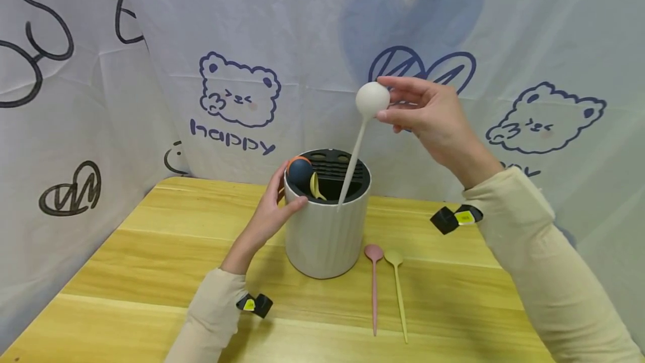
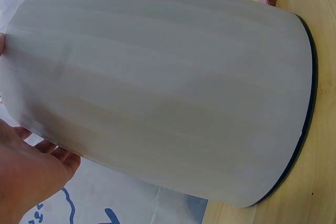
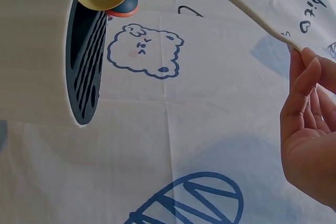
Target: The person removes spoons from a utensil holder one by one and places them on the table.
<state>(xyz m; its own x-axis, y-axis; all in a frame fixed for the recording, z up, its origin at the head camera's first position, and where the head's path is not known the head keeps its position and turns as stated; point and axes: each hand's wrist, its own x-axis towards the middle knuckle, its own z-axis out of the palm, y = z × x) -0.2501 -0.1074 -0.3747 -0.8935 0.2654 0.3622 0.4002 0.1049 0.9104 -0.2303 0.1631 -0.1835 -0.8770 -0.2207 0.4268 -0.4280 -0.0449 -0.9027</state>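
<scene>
My right hand [image 1: 428, 113] pinches a white spoon [image 1: 372, 99] by its round bowl, with the handle slanting down. In the head view the handle's tip overlaps the front rim of a white ribbed utensil holder [image 1: 325, 240]. My left hand [image 1: 269, 206] grips this holder at its upper left side, thumb across the front below the rim. Inside its black slotted top stand a dark blue spoon [image 1: 300, 171], an orange-edged one behind it, and a yellow spoon [image 1: 314, 185]. The left wrist view is mostly filled by the holder's wall [image 2: 168, 87].
On the wooden table [image 1: 312, 335], right of the holder, lie a pink spoon [image 1: 374, 279] and a pale yellow spoon [image 1: 398, 284] side by side. A white cloth [image 1: 312, 27] with bear drawings hangs close behind the table and along its left.
</scene>
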